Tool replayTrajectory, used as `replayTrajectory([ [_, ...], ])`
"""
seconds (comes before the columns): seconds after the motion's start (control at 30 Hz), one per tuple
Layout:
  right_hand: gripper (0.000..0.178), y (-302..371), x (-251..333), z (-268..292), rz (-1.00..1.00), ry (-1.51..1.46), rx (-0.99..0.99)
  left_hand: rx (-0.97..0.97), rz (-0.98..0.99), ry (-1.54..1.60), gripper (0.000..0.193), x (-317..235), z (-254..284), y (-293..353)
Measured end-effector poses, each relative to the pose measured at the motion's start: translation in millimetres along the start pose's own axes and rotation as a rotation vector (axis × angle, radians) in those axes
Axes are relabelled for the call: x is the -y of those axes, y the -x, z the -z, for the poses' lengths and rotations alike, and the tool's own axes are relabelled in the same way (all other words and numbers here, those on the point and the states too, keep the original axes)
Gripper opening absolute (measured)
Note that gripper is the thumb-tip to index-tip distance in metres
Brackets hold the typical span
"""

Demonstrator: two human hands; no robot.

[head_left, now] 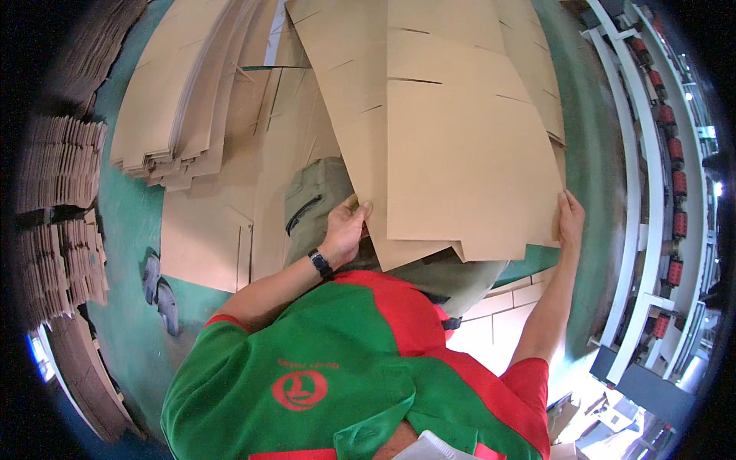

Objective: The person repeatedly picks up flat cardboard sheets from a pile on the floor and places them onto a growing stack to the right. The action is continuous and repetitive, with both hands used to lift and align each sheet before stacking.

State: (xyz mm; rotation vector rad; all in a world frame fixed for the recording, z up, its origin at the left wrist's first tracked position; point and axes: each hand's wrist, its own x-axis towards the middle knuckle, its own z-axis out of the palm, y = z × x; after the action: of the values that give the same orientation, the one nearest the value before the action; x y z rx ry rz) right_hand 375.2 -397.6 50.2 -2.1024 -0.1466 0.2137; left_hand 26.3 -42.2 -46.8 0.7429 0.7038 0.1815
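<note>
Large flat brown cardboard sheets with narrow slots cut in them stretch away in front of me, overlapping at slightly different angles. My left hand, with a dark watch on the wrist, pinches the left edge of a lower cardboard sheet between thumb and fingers. At the right edge, my right hand is closed on the sheets; how many it grips cannot be seen. The near ends of the sheets lie unevenly over my lap, in front of my trousers.
A fanned stack of cardboard lies at the far left, with more sheets on the green floor. Bundled cardboard piles line the left side, near grey shoes. A white-framed conveyor with red rollers runs along the right.
</note>
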Motion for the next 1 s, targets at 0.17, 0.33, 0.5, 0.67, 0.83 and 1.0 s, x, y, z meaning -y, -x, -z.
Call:
replayTrajectory([
  [0.17,0.035,21,7,9,0.033,0.187,-0.062,0.042,0.025,0.005,0.031,4,0,-1],
  [0.33,0.037,12,19,-2,0.157,0.405,0.036,0.097,0.048,-0.016,0.031,13,-11,4],
  [0.5,0.043,-8,7,-33,0.122,0.769,0.061,0.1,0.038,-0.011,0.034,9,-19,8],
  [0.67,0.042,-8,6,-33,0.222,0.74,-0.118,0.259,0.161,0.003,0.036,1,-14,22],
  [0.83,0.042,2,95,29,0.222,0.727,-0.162,0.443,0.546,0.117,0.041,6,-3,-9],
  [1.0,0.04,45,184,39,0.295,0.78,-0.186,0.087,0.222,-0.053,0.061,-10,8,-120],
])
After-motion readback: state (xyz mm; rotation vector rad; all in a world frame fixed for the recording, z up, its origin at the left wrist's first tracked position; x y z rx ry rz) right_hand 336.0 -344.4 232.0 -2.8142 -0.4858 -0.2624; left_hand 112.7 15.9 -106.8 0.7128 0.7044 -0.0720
